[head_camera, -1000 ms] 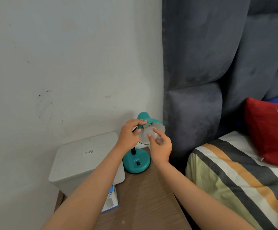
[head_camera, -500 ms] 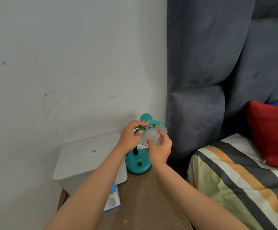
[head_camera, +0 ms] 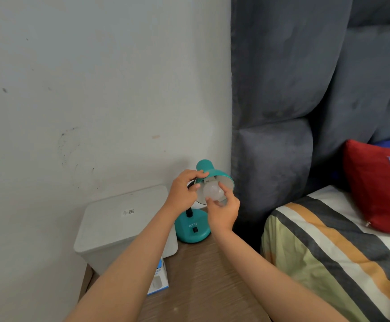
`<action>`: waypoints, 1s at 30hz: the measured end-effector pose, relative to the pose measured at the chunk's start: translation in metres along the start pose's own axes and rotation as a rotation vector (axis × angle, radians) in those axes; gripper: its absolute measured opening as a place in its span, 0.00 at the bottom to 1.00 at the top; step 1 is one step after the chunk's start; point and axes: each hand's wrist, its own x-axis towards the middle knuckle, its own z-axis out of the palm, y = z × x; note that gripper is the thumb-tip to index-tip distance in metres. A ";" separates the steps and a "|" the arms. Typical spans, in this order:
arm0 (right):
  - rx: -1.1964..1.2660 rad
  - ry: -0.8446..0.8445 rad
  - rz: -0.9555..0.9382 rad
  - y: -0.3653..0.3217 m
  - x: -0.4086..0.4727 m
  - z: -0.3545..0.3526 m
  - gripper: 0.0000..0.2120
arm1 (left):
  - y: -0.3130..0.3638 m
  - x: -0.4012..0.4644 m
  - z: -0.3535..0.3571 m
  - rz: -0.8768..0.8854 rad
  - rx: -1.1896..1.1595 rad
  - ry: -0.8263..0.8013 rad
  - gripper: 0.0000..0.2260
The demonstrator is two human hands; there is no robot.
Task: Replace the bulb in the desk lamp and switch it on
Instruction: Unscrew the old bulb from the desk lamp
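Observation:
A small teal desk lamp stands at the back of a wooden bedside table, its shade tilted toward me. My left hand grips the shade's left rim and neck. A frosted white bulb sits in the shade's mouth, its base toward the socket. My right hand holds the bulb from below, thumb and fingers curled round the globe. A black switch shows on the lamp's round base. The socket is hidden.
A white lidded box stands left of the lamp against the wall. A blue-and-white bulb carton lies partly under my left forearm. A padded grey headboard and a striped bed with a red pillow lie to the right.
My right-hand fingers have shifted round the bulb, which now shows more fully in the shade's mouth. My left hand keeps its grip on the shade. The camera view has drifted slightly.

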 end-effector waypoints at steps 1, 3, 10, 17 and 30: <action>-0.019 -0.007 -0.031 0.003 0.000 0.000 0.22 | 0.000 0.000 0.000 0.001 0.003 -0.003 0.17; -0.036 -0.016 -0.065 0.006 -0.001 -0.001 0.21 | 0.001 0.000 -0.001 0.002 0.012 -0.015 0.17; 0.014 0.016 0.084 0.002 0.001 -0.004 0.31 | 0.002 0.001 0.002 0.003 0.000 -0.014 0.17; -0.012 -0.016 -0.018 0.008 -0.002 -0.003 0.25 | 0.002 0.002 0.001 -0.007 0.006 -0.015 0.17; 0.036 -0.008 0.037 0.009 0.000 -0.001 0.24 | 0.001 0.000 0.003 -0.023 -0.016 -0.012 0.18</action>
